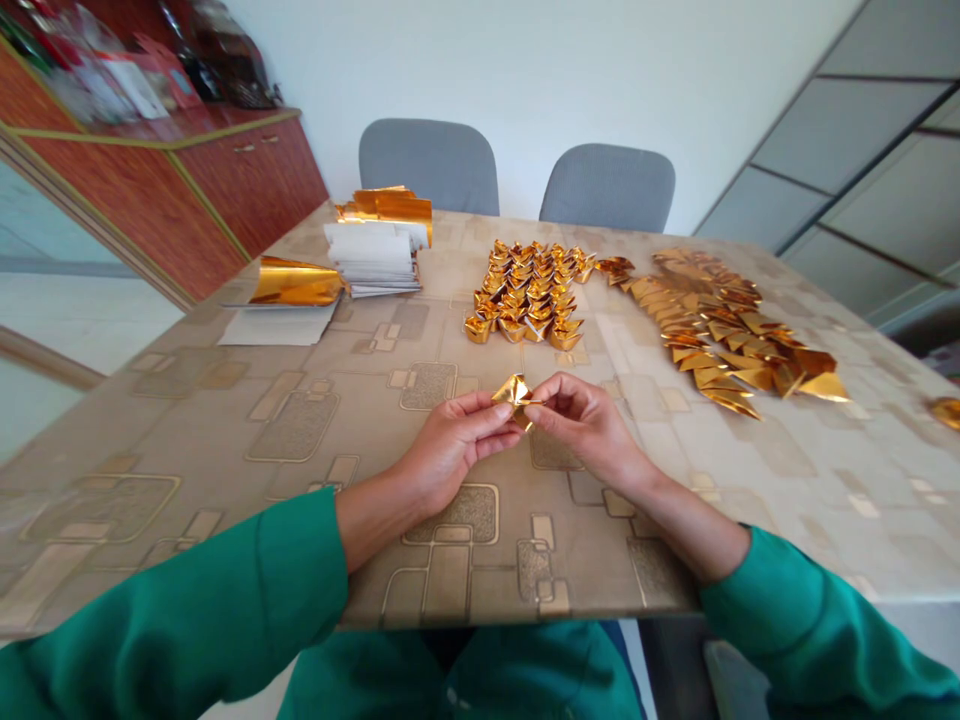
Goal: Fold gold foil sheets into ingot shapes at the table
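Note:
Between my two hands, above the middle of the table, is a small folded gold foil paper piece (515, 392). My left hand (471, 430) pinches its left side with thumb and fingers. On the other side, the thumb and fingertips of my right hand (581, 415) grip its right edge. Just beyond my hands, folded gold paper ingots (529, 290) sit in close rows. Farther right lies a spread of flat, pointed folded gold pieces (720, 330), overlapping one another.
Stacked paper sheets (375, 258), white and gold, stand at the back left beside a curled gold sheet (295, 282). A patterned cloth covers the table (210, 420). Two grey chairs (429, 165) are behind it. Another gold piece (946, 411) lies at the right edge.

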Demonstrator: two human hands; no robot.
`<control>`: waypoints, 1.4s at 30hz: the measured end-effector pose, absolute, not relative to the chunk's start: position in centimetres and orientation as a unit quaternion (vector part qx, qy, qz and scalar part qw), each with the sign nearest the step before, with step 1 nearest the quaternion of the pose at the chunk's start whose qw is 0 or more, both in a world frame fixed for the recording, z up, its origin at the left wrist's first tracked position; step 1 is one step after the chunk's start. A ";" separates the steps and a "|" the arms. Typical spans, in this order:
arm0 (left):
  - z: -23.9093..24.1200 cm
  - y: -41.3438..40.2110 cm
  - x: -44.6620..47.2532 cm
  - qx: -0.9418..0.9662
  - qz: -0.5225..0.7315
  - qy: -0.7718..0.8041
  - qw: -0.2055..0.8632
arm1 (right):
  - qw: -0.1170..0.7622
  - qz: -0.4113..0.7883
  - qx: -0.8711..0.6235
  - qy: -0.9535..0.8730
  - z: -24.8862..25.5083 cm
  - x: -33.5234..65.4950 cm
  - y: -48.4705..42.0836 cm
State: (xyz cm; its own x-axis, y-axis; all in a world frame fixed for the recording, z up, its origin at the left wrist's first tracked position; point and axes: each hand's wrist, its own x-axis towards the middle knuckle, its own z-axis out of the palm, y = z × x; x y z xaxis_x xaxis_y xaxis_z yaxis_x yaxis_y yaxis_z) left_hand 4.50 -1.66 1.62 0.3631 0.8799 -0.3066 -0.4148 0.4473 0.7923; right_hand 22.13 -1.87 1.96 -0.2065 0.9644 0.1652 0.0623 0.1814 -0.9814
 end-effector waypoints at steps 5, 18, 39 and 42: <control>1.5 -1.7 4.5 0.342 0.416 0.370 0.757 | 0.479 0.490 -0.429 -0.588 1.9 22.0 -2.0; 1.2 -1.5 4.5 0.330 0.468 0.360 0.737 | 0.413 0.506 -0.447 -0.611 1.8 22.6 -1.6; 1.3 -1.7 4.5 0.373 0.460 0.364 0.719 | 0.409 0.429 -0.457 -0.663 1.6 22.5 -2.2; 1.3 -1.8 4.5 0.343 0.472 0.361 0.727 | 0.391 0.449 -0.451 -0.664 1.6 22.4 -2.2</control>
